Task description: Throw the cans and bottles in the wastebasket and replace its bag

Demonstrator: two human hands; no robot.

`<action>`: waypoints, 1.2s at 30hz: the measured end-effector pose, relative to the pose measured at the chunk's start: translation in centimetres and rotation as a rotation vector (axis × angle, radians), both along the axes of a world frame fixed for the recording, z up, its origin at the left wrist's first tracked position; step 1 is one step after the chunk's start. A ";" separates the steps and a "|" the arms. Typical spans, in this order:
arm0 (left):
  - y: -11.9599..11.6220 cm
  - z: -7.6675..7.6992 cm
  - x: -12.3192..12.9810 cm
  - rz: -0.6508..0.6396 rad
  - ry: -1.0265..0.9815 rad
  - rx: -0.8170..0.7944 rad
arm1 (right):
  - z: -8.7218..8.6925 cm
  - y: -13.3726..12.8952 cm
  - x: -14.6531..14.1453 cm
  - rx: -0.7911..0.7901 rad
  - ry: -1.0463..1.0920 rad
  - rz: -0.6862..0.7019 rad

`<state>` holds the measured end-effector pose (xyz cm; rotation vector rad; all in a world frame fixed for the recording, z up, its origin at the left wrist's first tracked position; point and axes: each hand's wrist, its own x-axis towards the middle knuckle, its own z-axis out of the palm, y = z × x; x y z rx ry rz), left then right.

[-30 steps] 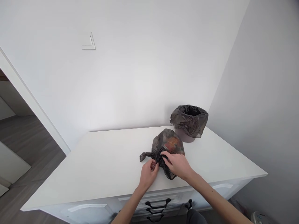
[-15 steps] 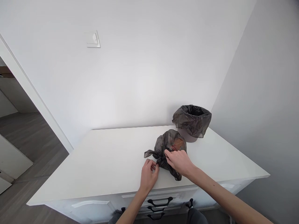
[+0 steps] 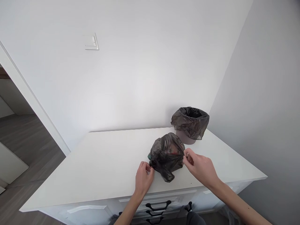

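- Head view, lower centre: left hand (image 3: pixel 144 179) and right hand (image 3: pixel 202 168) are pinching the black bin bag (image 3: pixel 167 148) between fingers.
- Pulling hard is probably risking tearing.

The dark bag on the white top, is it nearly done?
The bin already has a liner folded over its rim. The bulging bag is in hand: the left hand pinches its bunched plastic, the right hand holds its side stretched. That part seems left to finish; I can't tell if it's knotted.
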<state>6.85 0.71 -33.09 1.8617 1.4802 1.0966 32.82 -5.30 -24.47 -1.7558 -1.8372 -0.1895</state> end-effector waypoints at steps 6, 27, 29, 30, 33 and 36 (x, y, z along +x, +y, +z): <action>-0.2 0.8 0.0 0.025 -0.101 -0.019 | -0.5 -0.5 -0.5 -0.123 0.240 0.011; -0.3 6.0 -5.9 0.236 -0.462 -0.036 | -0.6 1.7 -5.1 -0.064 0.243 0.213; 0.3 5.9 -7.5 0.312 -0.634 -0.159 | -0.6 0.7 -4.0 -0.001 0.420 0.223; 0.7 5.9 -8.3 0.335 -0.700 -0.209 | -0.6 0.2 -3.5 0.012 0.498 0.223; 1.4 6.2 -9.7 0.338 -0.783 -0.265 | -0.6 -1.4 -2.2 -0.010 0.651 0.223; 0.8 6.5 -9.3 0.380 -0.802 -0.227 | -1.3 -2.5 -1.1 -0.044 0.719 0.242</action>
